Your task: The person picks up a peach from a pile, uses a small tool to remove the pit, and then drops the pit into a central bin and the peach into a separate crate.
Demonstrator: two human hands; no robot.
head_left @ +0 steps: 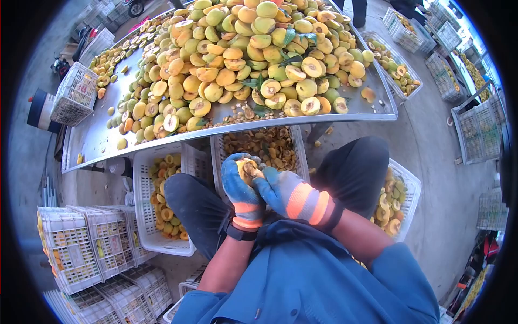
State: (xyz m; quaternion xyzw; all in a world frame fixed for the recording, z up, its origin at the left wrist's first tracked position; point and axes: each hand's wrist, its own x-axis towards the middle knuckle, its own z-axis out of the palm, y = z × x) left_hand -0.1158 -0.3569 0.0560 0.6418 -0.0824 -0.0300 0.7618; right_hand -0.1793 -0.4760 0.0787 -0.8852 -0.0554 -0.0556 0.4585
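My left hand (241, 181), in a blue and orange knit glove, is closed around a yellow peach half (248, 170) with a brownish centre. From the other side my right hand (283, 190), gloved alike, presses its fingertips against the fruit; whether a small tool or pit is between them is hidden. Both hands meet above my lap, in front of the metal table. Below and beyond them a white crate (301, 156) holds peach pieces and brownish scraps. A large heap of peaches (232, 59), many cut open, covers much of the table (226, 127).
The table's metal edge runs just beyond my knees. White crates of cut peaches stand at my left (141, 216) and right (413, 189). Stacked crates (70, 248) rise at lower left. Loose pits (237, 115) and leaves lie on the tabletop. More crates (402, 27) line the floor at right.
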